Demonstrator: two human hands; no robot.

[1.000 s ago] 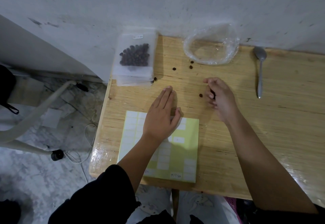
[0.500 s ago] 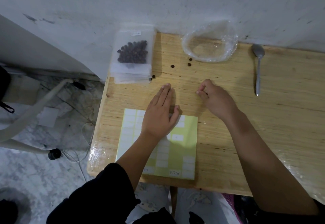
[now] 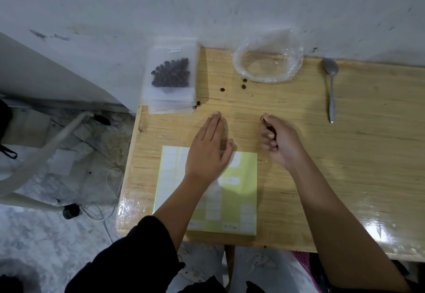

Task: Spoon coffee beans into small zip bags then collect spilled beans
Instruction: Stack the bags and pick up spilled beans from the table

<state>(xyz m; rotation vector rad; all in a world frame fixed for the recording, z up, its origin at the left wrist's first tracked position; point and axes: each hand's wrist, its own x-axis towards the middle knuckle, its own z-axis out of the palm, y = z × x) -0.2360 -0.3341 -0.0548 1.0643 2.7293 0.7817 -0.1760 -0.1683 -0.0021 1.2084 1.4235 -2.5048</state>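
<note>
A clear zip bag [image 3: 171, 75] filled with dark coffee beans lies on a small stack of bags at the table's back left corner. Three loose beans [image 3: 243, 86] lie on the wood just in front of an empty clear plastic bag [image 3: 268, 63]; another bean [image 3: 198, 103] sits at the bag stack's edge. My left hand [image 3: 208, 149] rests flat, fingers straight, on the table and the top of the label sheet. My right hand [image 3: 279, 140] is curled, with dark beans held in its fingers. A metal spoon [image 3: 331, 86] lies to the right.
A yellow-green sheet of white labels [image 3: 241, 200] lies at the wooden table's [image 3: 345, 166] front edge. A grey wall runs along the back. Off the table's left edge the floor holds a white tube, a cable and papers.
My right hand went down on the loose bean near the table's middle, pinched it up and now holds it curled in the fingers. The left hand stayed flat.
</note>
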